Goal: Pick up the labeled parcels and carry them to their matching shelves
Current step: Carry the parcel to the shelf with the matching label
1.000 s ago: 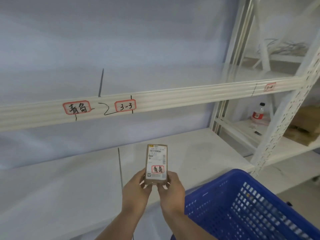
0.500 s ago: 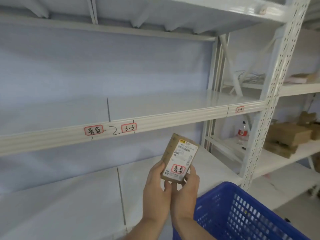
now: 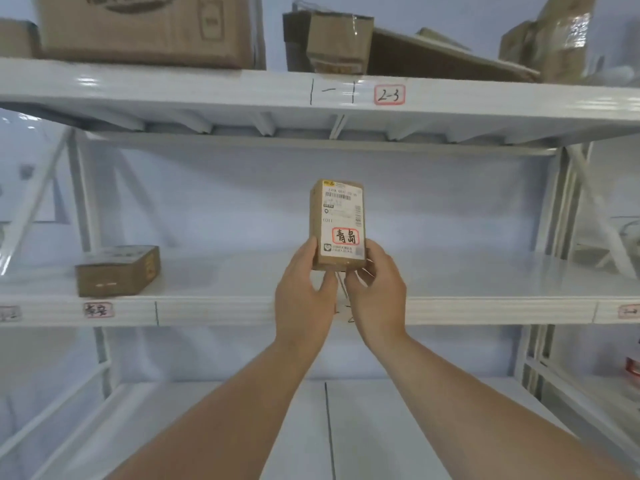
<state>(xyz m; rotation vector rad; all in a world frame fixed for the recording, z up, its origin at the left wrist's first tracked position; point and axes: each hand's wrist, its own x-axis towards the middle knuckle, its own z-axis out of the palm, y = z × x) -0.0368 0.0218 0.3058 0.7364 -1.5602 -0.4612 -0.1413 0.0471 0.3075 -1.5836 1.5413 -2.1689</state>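
Observation:
A small brown cardboard parcel (image 3: 337, 223) with a white shipping label and a red-bordered handwritten tag stands upright in front of the middle shelf (image 3: 214, 310). My left hand (image 3: 304, 289) grips its lower left side. My right hand (image 3: 377, 289) holds its lower right corner. Both arms reach forward and up. My hands cover the shelf-edge tags behind them.
Another brown parcel (image 3: 119, 270) lies on the middle shelf at the left, above a red-bordered tag (image 3: 98, 310). The upper shelf, tagged "2-3" (image 3: 389, 95), carries several cardboard boxes (image 3: 149, 29). White uprights (image 3: 550, 237) stand at the right.
The view has tilted upward, so the blue basket has dropped out of sight and the upper shelf has appeared. Both hands have raised the parcel higher and turned it upright.

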